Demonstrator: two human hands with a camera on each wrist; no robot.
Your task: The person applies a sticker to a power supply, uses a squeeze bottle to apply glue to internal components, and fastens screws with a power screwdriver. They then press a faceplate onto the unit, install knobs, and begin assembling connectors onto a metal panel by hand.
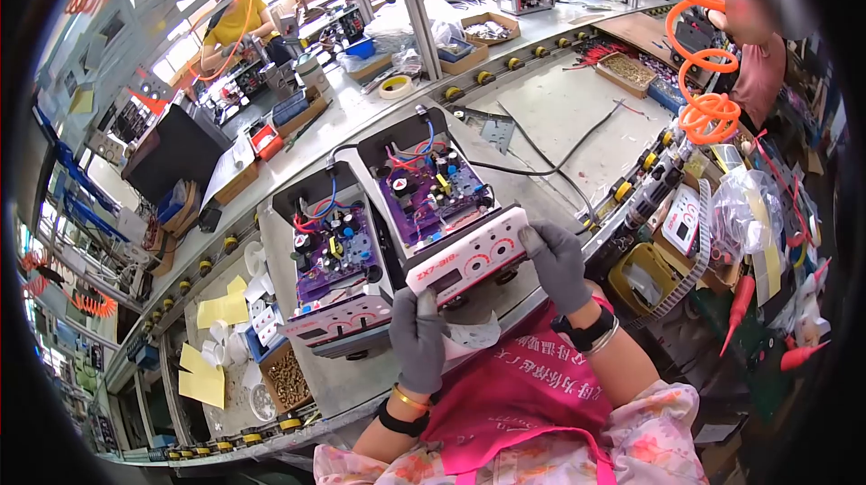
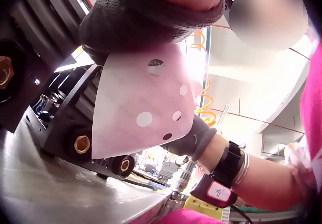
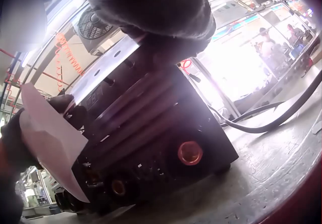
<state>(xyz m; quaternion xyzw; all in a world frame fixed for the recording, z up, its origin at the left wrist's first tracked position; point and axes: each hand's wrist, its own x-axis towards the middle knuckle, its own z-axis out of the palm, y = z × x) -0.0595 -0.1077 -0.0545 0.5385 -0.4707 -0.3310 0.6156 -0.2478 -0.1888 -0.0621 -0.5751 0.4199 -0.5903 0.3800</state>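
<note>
Both gloved hands are at the front of the right-hand machine with an open top and a purple circuit board [image 1: 437, 196]. At the lower left corner of a white panel label [image 1: 492, 249] with red print, my left hand [image 1: 418, 341] pinches with thumb and fingers. My right hand [image 1: 555, 264] grips the label's other end. A white backing sheet [image 2: 143, 100] with round holes hangs below the left hand. Brass-coloured sockets [image 3: 190, 153] show low on the machine's dark front. Beside it stands a second open machine [image 1: 334, 255] with its own front label.
Left of the machines lie yellow papers [image 1: 200, 377] and a box of brass fittings [image 1: 287, 380]. A black cable [image 1: 559, 169] runs across the bench behind. An orange coiled hose [image 1: 708, 115] hangs at the right, above a yellow bin [image 1: 645, 273]. Two other people are further off.
</note>
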